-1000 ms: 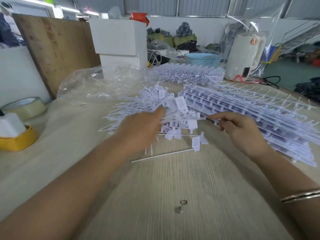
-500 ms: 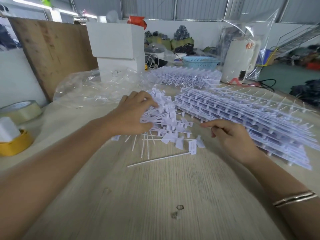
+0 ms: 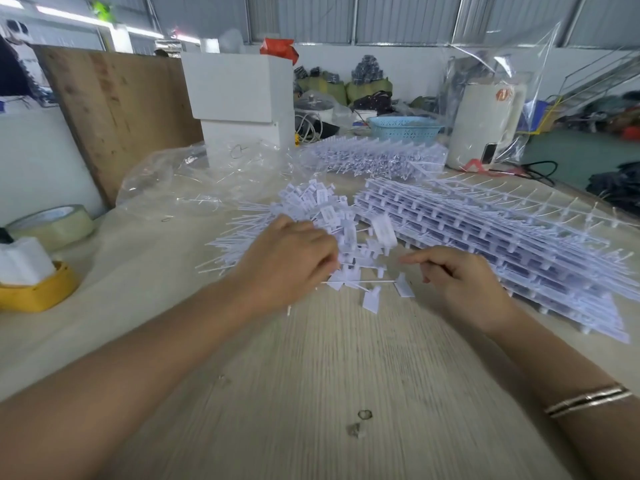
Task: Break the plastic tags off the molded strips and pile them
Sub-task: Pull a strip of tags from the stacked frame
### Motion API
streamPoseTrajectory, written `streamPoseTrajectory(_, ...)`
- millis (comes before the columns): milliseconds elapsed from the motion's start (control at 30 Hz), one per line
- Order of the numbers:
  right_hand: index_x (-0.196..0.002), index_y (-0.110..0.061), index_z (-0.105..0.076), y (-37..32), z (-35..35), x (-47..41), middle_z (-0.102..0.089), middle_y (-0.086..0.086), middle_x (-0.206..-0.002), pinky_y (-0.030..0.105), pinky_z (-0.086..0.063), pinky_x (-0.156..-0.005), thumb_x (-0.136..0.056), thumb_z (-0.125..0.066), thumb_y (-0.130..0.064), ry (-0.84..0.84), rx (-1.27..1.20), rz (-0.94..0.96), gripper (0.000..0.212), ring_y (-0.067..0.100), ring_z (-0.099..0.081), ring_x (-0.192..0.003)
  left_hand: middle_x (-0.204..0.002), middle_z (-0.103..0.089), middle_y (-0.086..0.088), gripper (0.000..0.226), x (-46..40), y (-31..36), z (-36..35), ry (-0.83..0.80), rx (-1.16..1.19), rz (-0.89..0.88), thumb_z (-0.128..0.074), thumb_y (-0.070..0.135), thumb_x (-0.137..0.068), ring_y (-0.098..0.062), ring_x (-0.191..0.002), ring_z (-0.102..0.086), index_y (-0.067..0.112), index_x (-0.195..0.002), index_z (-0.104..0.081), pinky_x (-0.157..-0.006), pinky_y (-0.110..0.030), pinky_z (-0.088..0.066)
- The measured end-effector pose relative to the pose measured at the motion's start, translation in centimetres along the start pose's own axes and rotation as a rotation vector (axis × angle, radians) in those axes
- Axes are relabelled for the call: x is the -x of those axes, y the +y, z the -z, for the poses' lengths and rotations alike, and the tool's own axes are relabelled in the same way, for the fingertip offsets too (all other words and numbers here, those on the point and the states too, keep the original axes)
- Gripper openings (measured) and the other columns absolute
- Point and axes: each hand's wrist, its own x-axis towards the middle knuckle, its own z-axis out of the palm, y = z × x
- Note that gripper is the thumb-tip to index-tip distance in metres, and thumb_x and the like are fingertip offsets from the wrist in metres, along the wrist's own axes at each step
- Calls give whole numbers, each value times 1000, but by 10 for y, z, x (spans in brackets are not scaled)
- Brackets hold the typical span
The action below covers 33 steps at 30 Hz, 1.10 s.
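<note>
Left hand (image 3: 289, 263) on tag pile (image 3: 311, 216) (stacked strips (image 3: 502, 244) rightward)

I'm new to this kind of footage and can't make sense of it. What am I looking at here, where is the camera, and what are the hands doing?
There is no machine: a person works with bare hands, and a camera worn on their head looks forward and down. The left hand grips a bunch of white plastic tags at the edge of the loose pile of tags. The right hand pinches a thin strip that runs across to the left hand, with a few tags hanging from it. To the right lies a stack of molded strips with tags not yet broken off. Also on the wooden table: a roll of tape, a clear plastic bag, a white box and a blue basket.
</note>
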Motion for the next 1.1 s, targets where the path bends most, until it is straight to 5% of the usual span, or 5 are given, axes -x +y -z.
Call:
streamPoseTrajectory(300, -91, -38, -66, 5, -4, -2, -58, -25, -59, 16, -33, -50, -93, -44, -2, -68, 3, 18, 42, 20, -43, -50, -100, -57, 8, 11, -10, -12, -18, -415, -223, 127, -46, 31, -93, -17, -104, -51, 30, -96, -56, -81, -32, -28)
streamPoseTrajectory(567, -97, -25, -71, 6, -8, -1, -62, -11, -77, 13, -34, -51, -93, -46, 0, -57, 53, 38, 35, 7, -46, -50, -91, -44, 15, 15, -11, -15, -16, -404, -53, 213, -56, 41, -85, -13, -104, -48, 33, -97, -51, -82, -30, -27)
streamPoseTrajectory(733, -107, -17, -69, 9, -7, -9, -64, 1, -105, 30, -44, -77, -91, -43, -12, 98, 522, 35, 31, 18, -61, -91, -85, -41, 16, 12, -18, 7, -13, -212, 42, 95, -49, 27, -85, -11, -92, -46, 30, -97, -51, -78, -29, -27)
streamPoseTrajectory(967, -112, -13, -57, 22, 10, -43, -56, 6, -118, 35, -39, -90, -94, -43, -16, -107, 1208, 60, 23, 25, -52, -110, -71, -58, 15, 12, -54, 76, -31, -286, 783, 328, -52, 18, -91, 2, -61, -55, 24, -87, -62, -56, -18, -42)
streamPoseTrajectory(1100, -102, -11, -63, 22, 13, -47, -55, 7, -113, 35, -42, -85, -91, -49, -16, -148, 1265, 61, 20, 26, -54, -105, -86, -64, -2, 13, -82, 98, -50, -366, 1168, 664, -46, 13, -95, -14, -74, -62, 14, -95, -59, -74, -29, -54)
